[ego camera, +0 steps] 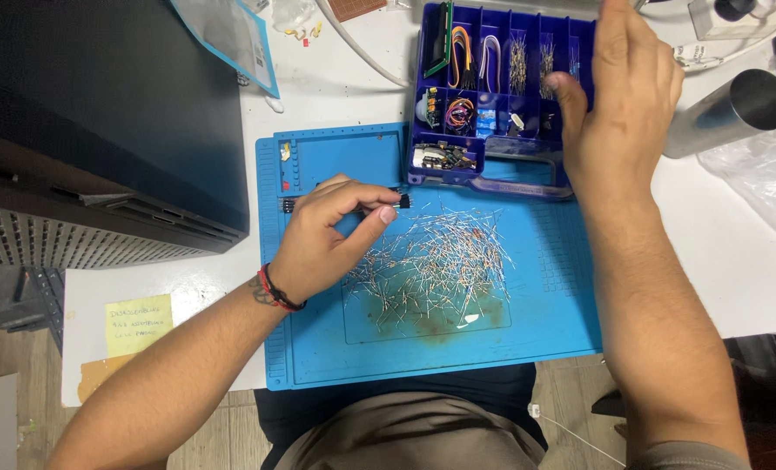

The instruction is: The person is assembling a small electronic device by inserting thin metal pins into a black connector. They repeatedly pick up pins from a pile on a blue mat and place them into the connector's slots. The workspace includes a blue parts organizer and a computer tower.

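Note:
My left hand (322, 235) rests on the blue work mat (544, 322) and pinches a small black component (403, 201) between thumb and forefinger. Just right of it lies a loose pile of thin wire-legged resistors (436, 261) spread over the mat's middle. My right hand (618, 96) reaches into the blue compartment box (492, 170) at the mat's far edge, fingers curled over the right-hand compartments; what the fingers touch there is hidden. The box holds jumper wires, resistors and small parts in separate cells.
A large black case (100, 113) stands at the left, with a yellow sticky note (138, 324) in front of it. A metal cylinder (736, 109) and a clear plastic bag (766, 174) lie at the right. The white table's near edge runs below the mat.

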